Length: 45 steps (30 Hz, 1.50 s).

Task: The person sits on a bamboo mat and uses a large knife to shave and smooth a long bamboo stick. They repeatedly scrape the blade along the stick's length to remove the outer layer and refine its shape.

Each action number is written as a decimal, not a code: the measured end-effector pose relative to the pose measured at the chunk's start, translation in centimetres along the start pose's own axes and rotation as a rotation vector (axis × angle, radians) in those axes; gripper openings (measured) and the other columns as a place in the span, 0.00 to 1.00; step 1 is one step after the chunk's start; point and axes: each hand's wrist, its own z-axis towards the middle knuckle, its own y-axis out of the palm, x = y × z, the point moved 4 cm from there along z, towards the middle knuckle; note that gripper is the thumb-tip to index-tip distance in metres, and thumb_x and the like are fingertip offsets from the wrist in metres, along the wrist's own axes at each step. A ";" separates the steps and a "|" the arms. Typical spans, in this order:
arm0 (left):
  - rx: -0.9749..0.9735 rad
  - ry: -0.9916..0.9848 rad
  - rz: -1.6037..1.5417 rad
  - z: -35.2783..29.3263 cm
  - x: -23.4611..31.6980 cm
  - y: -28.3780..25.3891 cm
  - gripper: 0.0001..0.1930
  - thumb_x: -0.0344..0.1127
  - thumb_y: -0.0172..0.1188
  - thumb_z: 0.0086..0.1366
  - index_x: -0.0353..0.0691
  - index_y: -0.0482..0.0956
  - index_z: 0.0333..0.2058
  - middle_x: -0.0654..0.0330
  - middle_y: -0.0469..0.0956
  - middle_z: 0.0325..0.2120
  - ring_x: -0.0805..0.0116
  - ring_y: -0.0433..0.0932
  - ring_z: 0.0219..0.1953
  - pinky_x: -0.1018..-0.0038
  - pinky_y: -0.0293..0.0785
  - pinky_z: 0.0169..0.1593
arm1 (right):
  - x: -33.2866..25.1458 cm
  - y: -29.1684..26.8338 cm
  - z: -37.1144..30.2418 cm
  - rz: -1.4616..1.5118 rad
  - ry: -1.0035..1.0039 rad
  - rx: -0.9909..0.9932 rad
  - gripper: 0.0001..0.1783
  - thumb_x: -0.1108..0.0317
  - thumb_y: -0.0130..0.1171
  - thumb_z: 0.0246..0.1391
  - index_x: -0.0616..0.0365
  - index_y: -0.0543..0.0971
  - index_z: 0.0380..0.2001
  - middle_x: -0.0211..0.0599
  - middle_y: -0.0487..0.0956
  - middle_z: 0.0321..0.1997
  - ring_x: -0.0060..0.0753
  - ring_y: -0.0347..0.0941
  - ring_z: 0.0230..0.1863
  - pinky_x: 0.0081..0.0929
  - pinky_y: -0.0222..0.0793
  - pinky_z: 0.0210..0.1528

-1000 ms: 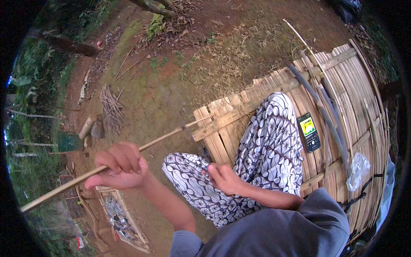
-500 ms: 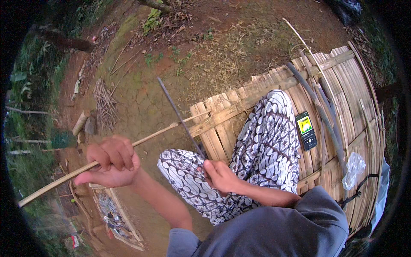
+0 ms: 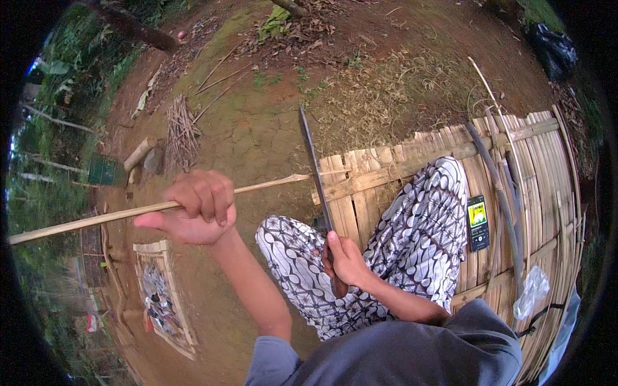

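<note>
My left hand (image 3: 198,207) is wrapped round a long, thin bamboo strip (image 3: 103,218), its thumb stretched along it. The strip runs from the left rim to the edge of the slatted bamboo platform (image 3: 335,168). In my right hand (image 3: 347,260) is the brown handle of a machete, its long, dark, narrow blade (image 3: 313,157) pointing away from me. Near the strip's far end the blade crosses it; whether the edge bites in cannot be made out. Both hands are by my patterned trousers (image 3: 290,257), the right one just above my lap.
A phone (image 3: 477,224) with a lit screen lies on the platform, right of my knee. Beyond it are a grey pole (image 3: 497,174) and a clear plastic bag (image 3: 532,293). Thin shavings (image 3: 380,90) litter the ground ahead. A stick bundle (image 3: 182,132) and a framed tray (image 3: 185,321) lie left.
The view has shifted, so the platform sits lower and farther right. My left hand has risen in view with the strip, which lies flatter. The machete blade stands more upright across the strip's end.
</note>
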 end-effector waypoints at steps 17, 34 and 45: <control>0.044 0.051 0.047 -1.6 0.5 1.0 0.36 0.73 0.33 0.55 0.45 0.50 0.08 0.71 0.49 0.02 0.79 0.47 0.03 0.81 0.42 0.09 | -0.3 -0.3 -0.4 -0.358 -0.371 0.036 0.30 0.50 0.30 0.64 0.61 0.67 0.18 0.31 0.65 0.08 0.24 0.61 0.09 0.22 0.57 0.14; 0.014 0.023 0.187 -2.7 0.1 2.1 0.37 0.73 0.35 0.54 0.43 0.51 0.08 0.71 0.50 0.04 0.79 0.49 0.06 0.80 0.41 0.12 | 3.5 -1.8 0.8 -0.311 -0.364 0.126 0.29 0.48 0.30 0.63 0.61 0.65 0.19 0.32 0.64 0.10 0.25 0.62 0.10 0.22 0.55 0.13; 0.064 0.003 0.253 -3.8 1.1 1.3 0.37 0.73 0.36 0.55 0.42 0.53 0.09 0.71 0.51 0.05 0.80 0.50 0.08 0.79 0.41 0.13 | 2.6 -1.5 -0.6 -0.126 -0.135 0.092 0.30 0.43 0.31 0.61 0.58 0.63 0.21 0.32 0.62 0.11 0.25 0.57 0.08 0.23 0.55 0.11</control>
